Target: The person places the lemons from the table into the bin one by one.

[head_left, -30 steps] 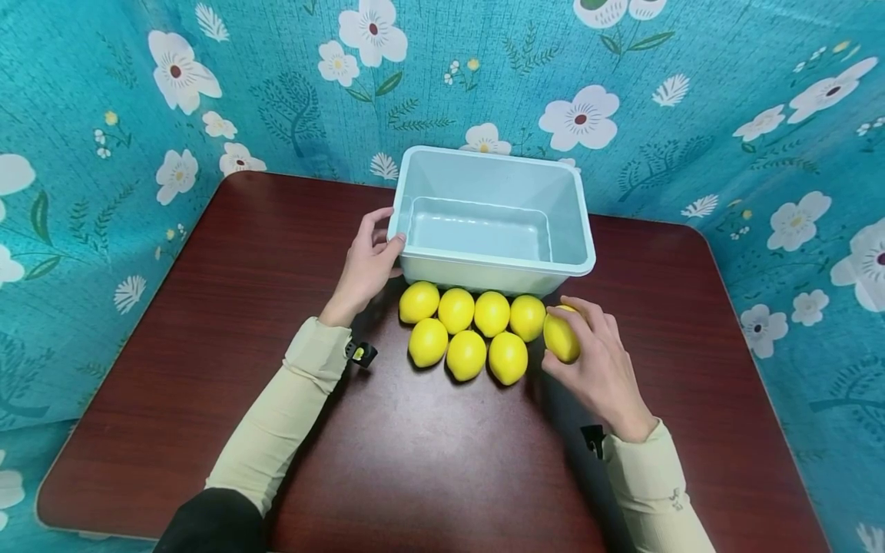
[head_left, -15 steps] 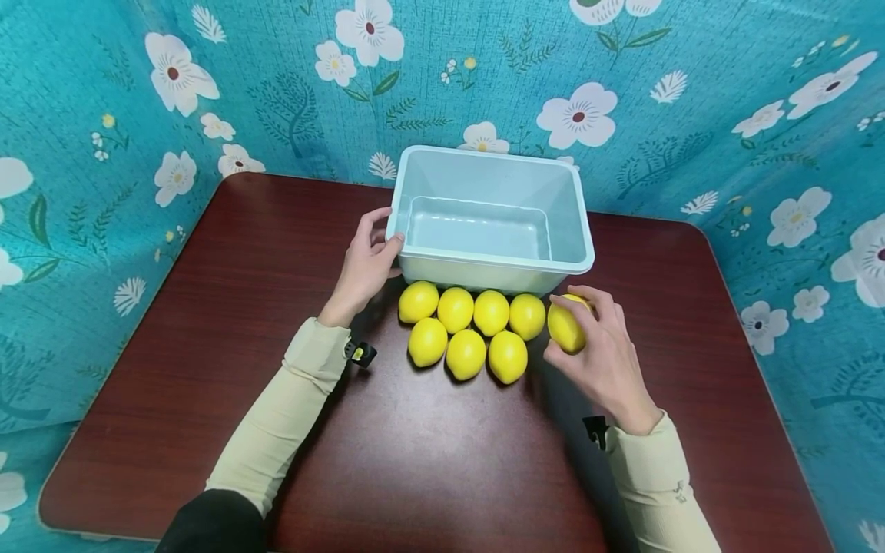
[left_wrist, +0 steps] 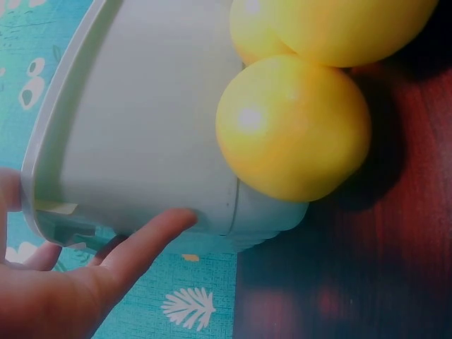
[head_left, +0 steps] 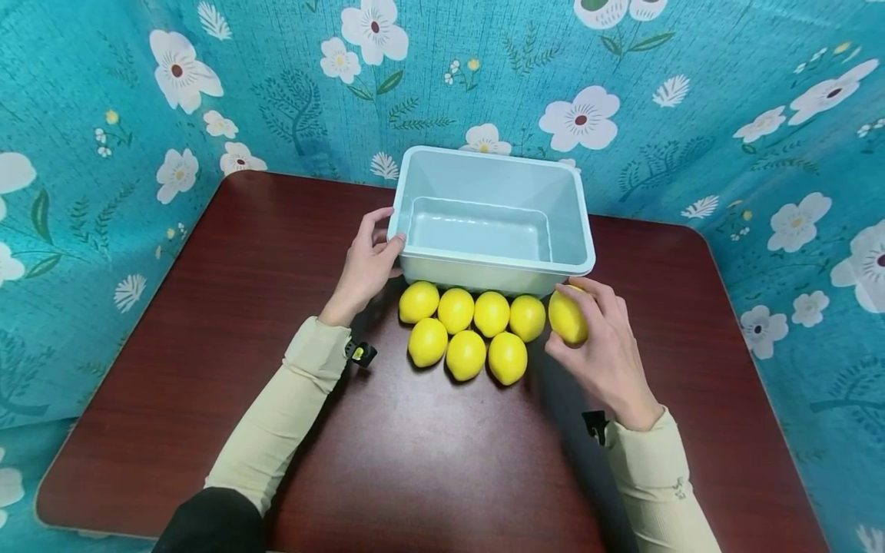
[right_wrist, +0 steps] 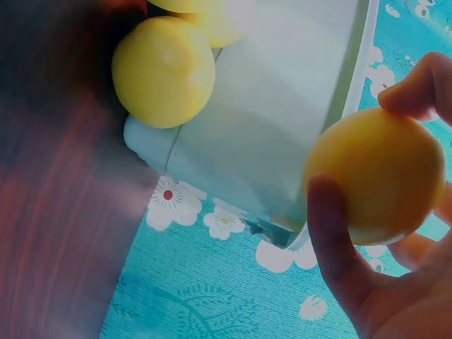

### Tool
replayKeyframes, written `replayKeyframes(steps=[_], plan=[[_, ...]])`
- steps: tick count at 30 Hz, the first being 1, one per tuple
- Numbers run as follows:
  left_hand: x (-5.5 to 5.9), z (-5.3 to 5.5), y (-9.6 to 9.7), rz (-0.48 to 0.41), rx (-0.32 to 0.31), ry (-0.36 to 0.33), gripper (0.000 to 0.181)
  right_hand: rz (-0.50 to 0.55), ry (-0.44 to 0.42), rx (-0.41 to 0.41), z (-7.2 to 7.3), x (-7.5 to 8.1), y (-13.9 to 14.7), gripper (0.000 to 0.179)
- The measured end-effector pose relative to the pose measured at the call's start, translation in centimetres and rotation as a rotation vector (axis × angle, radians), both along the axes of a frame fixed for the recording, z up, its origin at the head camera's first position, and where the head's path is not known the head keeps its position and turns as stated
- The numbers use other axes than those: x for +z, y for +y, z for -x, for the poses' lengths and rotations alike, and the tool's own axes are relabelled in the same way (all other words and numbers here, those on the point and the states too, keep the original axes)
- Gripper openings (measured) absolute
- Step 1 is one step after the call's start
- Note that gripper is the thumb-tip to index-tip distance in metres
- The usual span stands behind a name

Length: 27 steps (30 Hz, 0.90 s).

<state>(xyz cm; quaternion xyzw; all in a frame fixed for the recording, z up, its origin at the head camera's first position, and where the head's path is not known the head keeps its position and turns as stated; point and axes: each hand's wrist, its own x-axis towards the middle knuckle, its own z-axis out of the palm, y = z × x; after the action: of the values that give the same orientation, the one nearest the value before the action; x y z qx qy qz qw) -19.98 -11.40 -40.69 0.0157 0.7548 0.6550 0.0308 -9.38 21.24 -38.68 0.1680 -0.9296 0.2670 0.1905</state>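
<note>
A pale blue plastic bin stands on the table, with nothing inside. My left hand holds its left front corner, thumb along the front and fingers at the left side. In the left wrist view that hand shows against the bin wall. My right hand grips a lemon near the bin's right front corner. Thumb and fingers wrap this lemon in the right wrist view, where it is up near the bin's rim.
Several lemons lie in two rows against the bin's front: the back row has a lemon near its middle, the front row another lemon. The dark red table ends at a teal floral cloth behind.
My right hand has lifted the lemon from the right end of the back row, shifting slightly up and away toward the bin. The left hand stays at the bin's corner.
</note>
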Motion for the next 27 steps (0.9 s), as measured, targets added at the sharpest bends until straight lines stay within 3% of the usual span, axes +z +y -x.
replayKeyframes(steps=[10,27], plan=[[-0.4,0.1,-0.1,0.003,-0.006,0.007,0.05,0.022,0.037,0.014,0.7,0.6,-0.1,0.053],[0.0,0.0,0.0,0.005,0.002,0.009,0.05,0.093,0.04,-0.018,1.8,1.9,-0.4,0.052]])
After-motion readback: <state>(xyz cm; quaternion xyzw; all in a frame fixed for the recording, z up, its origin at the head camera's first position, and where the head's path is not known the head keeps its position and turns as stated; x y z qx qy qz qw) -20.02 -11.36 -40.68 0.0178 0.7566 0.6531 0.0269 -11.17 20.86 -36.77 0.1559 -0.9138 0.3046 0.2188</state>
